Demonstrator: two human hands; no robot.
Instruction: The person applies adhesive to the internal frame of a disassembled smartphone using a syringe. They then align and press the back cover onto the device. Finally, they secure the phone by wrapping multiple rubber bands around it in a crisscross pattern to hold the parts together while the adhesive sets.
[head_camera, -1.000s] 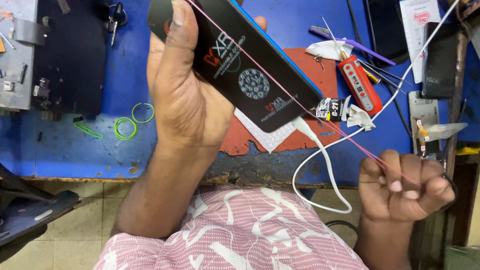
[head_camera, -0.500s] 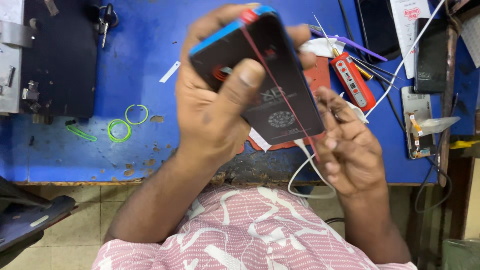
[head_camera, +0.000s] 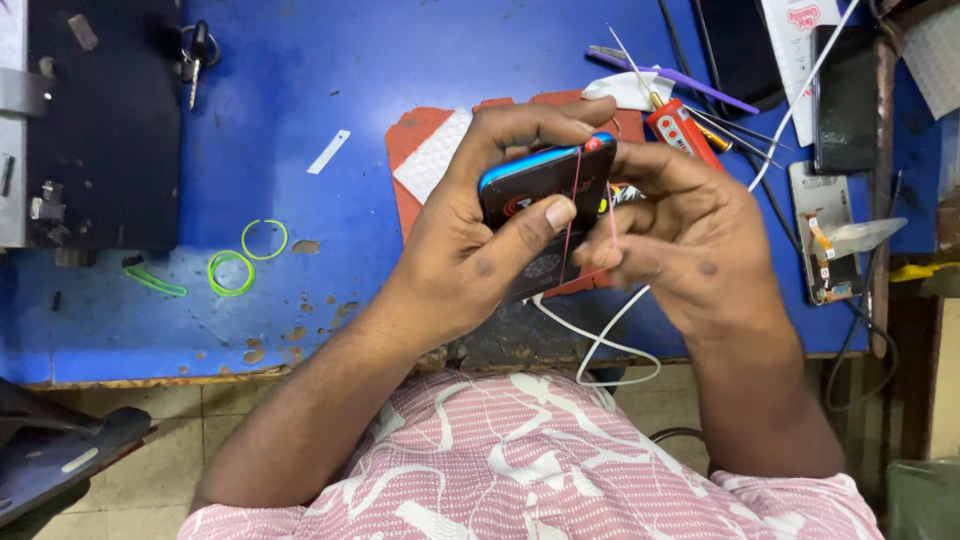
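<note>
Head camera view, looking straight down at a person's two hands over a worn blue workbench (head_camera: 330, 90). Left hand (head_camera: 470, 250) grips a dark smartphone with a bright blue edge (head_camera: 545, 190), fingers curled over its top and the thumb pressed flat on its back, which seems to steady it above the middle of the bench. Right hand (head_camera: 690, 235) closes in from the other side, its fingertips pinching a thin red rubber band (head_camera: 573, 205) that runs across the phone's body; the band appears to be stretched around the phone to clamp it together. A white cable (head_camera: 600, 345) trails from under the hands toward the near edge of the bench.

Beneath the hands lies a red-orange work mat (head_camera: 420, 140), mostly covered. Toward the far right corner sit a red-handled tool (head_camera: 680, 130), a purple pry stick (head_camera: 670, 80) and an opened phone with its parts exposed (head_camera: 825, 240). Near the left edge lie loose green rubber bands (head_camera: 232, 272) beside a black box-like machine (head_camera: 105, 120), cut off by the frame.

Much of the phone's face is hidden by fingers, so its condition cannot be judged. How far the band wraps behind the phone is also out of sight.
</note>
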